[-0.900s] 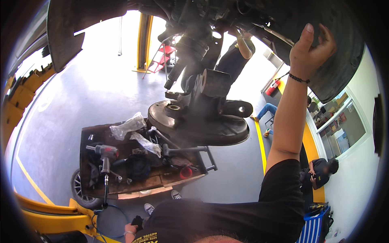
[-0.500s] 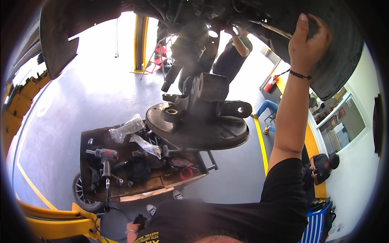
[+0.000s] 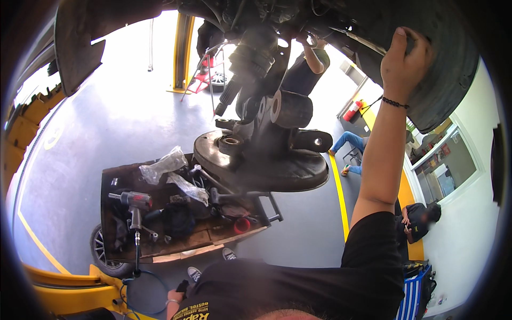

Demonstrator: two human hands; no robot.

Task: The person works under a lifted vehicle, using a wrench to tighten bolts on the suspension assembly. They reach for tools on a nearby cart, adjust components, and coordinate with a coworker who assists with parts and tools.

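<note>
Above me hangs a dark steering knuckle (image 3: 292,109) with a round dust shield (image 3: 288,178) at its lower end. A ribbed rubber boot (image 3: 250,61) and a splined shaft end (image 3: 226,98) show beside it. My right hand (image 3: 402,69) is raised against the dark wheel-well liner (image 3: 453,74), thumb apart and fingers curled. A slim metal rod (image 3: 368,44) runs up to this hand; its end and whatever lies in the palm are hidden. Low by my side, my left hand (image 3: 173,297) is closed round a small black object (image 3: 183,287) that I cannot identify.
Below stands a tool cart (image 3: 213,234) with an impact wrench (image 3: 136,205), plastic bags (image 3: 165,165) and a red ring (image 3: 242,225). A wheel (image 3: 101,250) and an air hose (image 3: 152,274) are beside it. Another person (image 3: 301,69) works behind the knuckle; someone sits by the wall (image 3: 421,221).
My view has shifted slightly. The knuckle's bushing end appears a little farther right and higher. My right hand stays at the liner, and my left hand still holds the black object.
</note>
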